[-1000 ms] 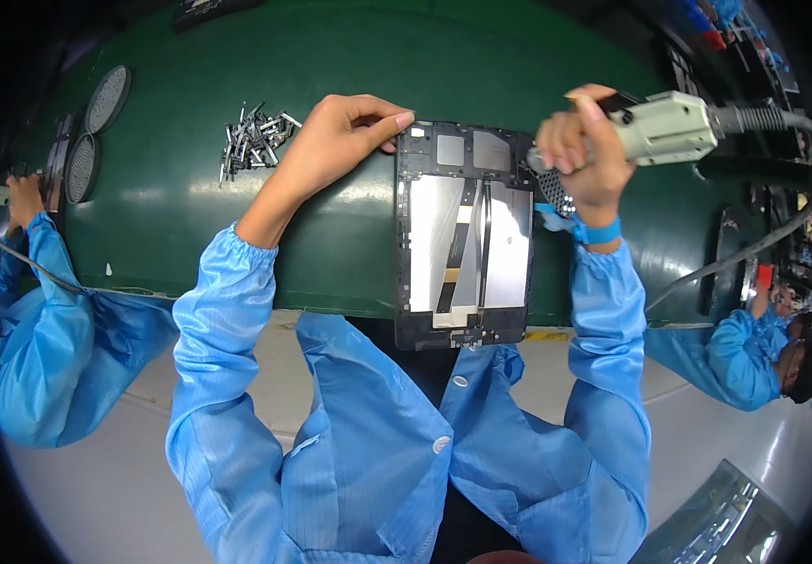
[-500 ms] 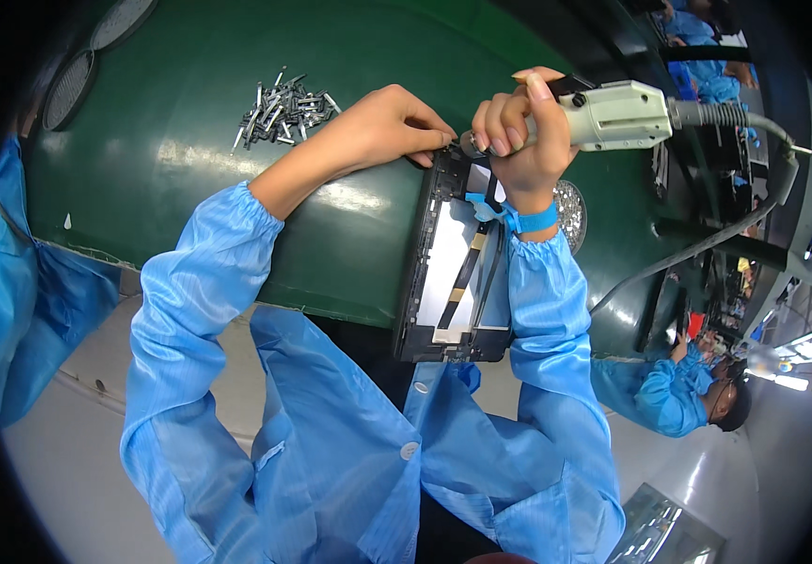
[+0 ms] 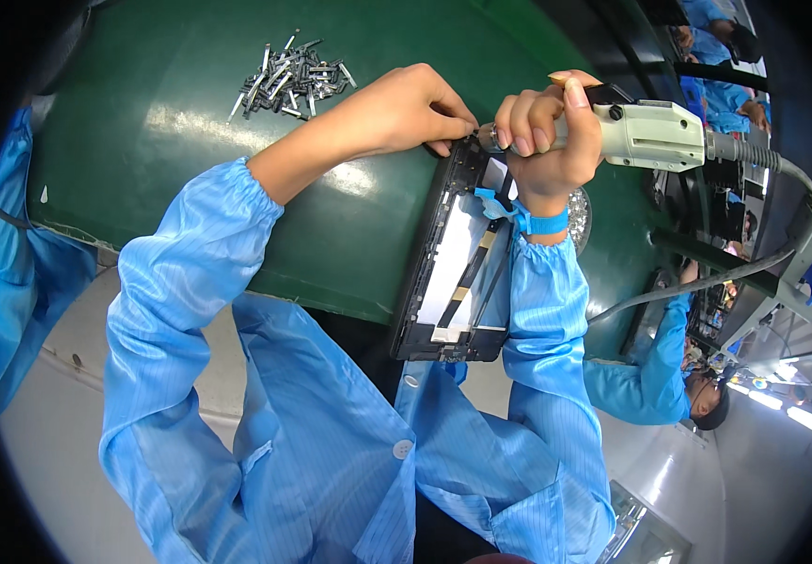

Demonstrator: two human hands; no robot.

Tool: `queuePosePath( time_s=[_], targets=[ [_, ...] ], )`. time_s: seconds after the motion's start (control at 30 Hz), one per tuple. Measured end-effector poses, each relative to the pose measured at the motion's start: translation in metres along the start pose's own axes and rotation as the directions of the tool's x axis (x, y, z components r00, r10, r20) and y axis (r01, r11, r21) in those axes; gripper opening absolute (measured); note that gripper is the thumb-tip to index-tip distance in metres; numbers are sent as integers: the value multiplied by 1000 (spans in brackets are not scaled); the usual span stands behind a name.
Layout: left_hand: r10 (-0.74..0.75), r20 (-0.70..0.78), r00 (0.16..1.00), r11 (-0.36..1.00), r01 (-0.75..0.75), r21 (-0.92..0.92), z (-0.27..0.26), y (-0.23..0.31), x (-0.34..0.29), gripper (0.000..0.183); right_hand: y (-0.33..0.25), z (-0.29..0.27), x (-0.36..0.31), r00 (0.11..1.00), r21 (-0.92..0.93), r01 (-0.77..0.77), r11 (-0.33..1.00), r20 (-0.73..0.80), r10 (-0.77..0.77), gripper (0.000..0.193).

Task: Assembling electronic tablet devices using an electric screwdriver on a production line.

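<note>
An open tablet-like device [image 3: 444, 273] with a black frame, a pale inner panel and dark ribbon strips stands lengthwise in front of me, overhanging the table's near edge. At its far end my left hand [image 3: 406, 111] is closed in a pinch; whatever lies between the fingertips is hidden. My right hand [image 3: 553, 141] wraps around the front of a pale electric screwdriver [image 3: 658, 134], held nearly level. The tool's nose points at that same far corner, close to my left fingertips. Its bit cannot be made out. A blue wrist strap [image 3: 545, 224] circles my right wrist.
On the green table [image 3: 189, 207] lies a heap of small black and silver metal parts [image 3: 295, 80]. A round dish of small shiny pieces [image 3: 579, 221] sits partly behind my right wrist. The tool's grey cable [image 3: 707, 282] loops at right. A blue-clad person [image 3: 655, 385] works there.
The whole view has shifted slightly. Both hands keep their places at the device's far corner, with the screwdriver still gripped. The person at right now has a forearm stretched toward the table.
</note>
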State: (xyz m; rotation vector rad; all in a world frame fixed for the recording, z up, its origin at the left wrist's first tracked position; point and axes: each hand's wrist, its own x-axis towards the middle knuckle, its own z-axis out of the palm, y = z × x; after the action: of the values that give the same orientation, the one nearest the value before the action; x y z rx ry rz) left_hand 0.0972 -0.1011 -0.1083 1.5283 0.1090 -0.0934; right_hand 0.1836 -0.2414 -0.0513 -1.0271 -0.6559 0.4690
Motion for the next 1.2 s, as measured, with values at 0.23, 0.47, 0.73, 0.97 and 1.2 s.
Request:
queuePosePath(
  time_s=[0.23,0.47,0.73,0.97,1.2],
  targets=[
    [-28,-11,1000,1000,27,-8,1,-11,1,23,10,-2,-3,1000,-118,-16,993,-26,13,26],
    [-32,-5,999,999,32,39,-1,-9,1,24,14,-8,-2,999,-5,-22,1000,-28,22,17],
    [-36,4,999,995,35,97,1,-11,0,24,14,0,-4,995,-119,-65,991,-79,56,29],
    [-38,2,999,992,37,117,2,-10,-2,24,15,-4,-5,998,-138,-52,989,36,57,31],
    [-22,-4,1000,992,23,123,4,-8,-2,24,12,-2,-7,998,-155,-53,986,13,56,34]
  ],
)
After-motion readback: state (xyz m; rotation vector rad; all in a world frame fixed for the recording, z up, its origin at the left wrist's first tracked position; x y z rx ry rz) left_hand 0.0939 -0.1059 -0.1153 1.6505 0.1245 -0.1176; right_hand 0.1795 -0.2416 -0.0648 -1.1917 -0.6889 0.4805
